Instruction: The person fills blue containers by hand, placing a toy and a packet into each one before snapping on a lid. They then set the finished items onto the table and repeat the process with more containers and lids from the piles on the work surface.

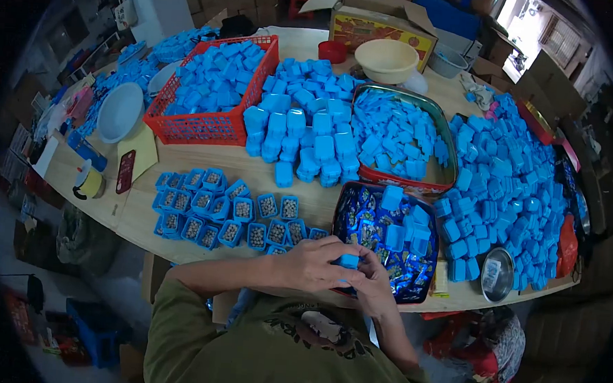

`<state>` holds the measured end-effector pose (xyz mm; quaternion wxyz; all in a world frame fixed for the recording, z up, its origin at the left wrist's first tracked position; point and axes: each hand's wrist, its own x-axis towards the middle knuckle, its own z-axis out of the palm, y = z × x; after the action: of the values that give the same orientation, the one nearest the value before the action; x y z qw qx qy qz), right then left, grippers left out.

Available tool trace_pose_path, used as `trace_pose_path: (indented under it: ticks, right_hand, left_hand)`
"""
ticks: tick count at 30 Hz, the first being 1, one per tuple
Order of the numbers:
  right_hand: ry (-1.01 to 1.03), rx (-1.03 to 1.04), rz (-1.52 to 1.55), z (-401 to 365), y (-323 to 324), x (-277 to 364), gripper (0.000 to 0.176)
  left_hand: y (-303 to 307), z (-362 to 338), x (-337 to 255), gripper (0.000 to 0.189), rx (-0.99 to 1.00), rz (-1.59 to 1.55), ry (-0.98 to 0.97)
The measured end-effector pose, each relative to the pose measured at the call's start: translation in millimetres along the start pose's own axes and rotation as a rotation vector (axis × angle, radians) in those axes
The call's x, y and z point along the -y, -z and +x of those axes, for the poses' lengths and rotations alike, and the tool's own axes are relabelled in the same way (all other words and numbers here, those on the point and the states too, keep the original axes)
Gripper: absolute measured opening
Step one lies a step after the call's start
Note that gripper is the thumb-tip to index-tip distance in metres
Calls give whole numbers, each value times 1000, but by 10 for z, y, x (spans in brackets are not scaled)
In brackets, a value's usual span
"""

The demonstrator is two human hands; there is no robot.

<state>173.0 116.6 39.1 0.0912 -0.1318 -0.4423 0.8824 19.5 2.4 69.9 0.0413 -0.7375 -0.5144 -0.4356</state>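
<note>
Both hands meet at the table's front edge around a small blue box (348, 261). My left hand (313, 265) has its fingers wrapped against the box's left side. On the other side, my right hand (373, 282) grips it with bent fingers. Just beyond and to the right is a tray (338, 214) of shiny blue packets with several blue boxes on top. Left of my hands stand many open blue boxes (243, 209) filled with small pale balls. Fingers partly hide the held box, so its contents do not show.
A red basket (206, 129) of blue boxes stands back left, beside stacked blue boxes (323, 147). A tin (450, 140) of blue pieces sits behind the tray. On the right are a large blue pile (508, 181) and a metal bowl (497, 274). A cream basin (386, 60) stands farther back.
</note>
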Motion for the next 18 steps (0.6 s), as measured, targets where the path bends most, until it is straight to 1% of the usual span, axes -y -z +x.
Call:
trace_pose_path:
  ticks: [2,3,4,5,6,7,11,13,14,15,16,18]
  right_hand:
    - [9,-26,29,-11,-6,-17,62]
    - [12,-42,70,-14,-21,-21,56]
    - [12,-28,69,-9,-10,-60,56]
    - [23,-70,67,-2,19,-113,55]
    - [34,-112,65,11,39,-150,53]
    - [31,-99,63,24,48,-167,53]
    - [-22,-122,56,75,63,-112,50]
    - [-39,-115,55,142,12,-42,48]
    - [114,-157,-152,192,-35,-2,41]
    - [266,-200,-358,211,-73,34,35]
    - [271,-193,-362,193,-105,90,35]
    - [170,-170,-375,157,-158,195,19]
  left_hand:
    - [4,-2,7,36,8,-25,-3]
    - [-16,-17,15,36,-5,-61,-4]
    - [-35,-38,27,36,-20,-97,-4]
    - [-59,-68,44,36,-23,-84,-1]
    - [-79,-99,64,37,-1,-122,14]
    - [-87,-121,74,38,23,-161,29]
    - [-109,-132,95,34,20,-137,90]
    - [-128,-144,157,38,-35,-6,68]
    - [-133,-136,149,38,-35,3,63]
    - [-153,-133,127,42,-37,-99,210]
    - [-163,-121,116,45,-44,-201,358]
    - [-140,-86,101,48,-38,-176,336]
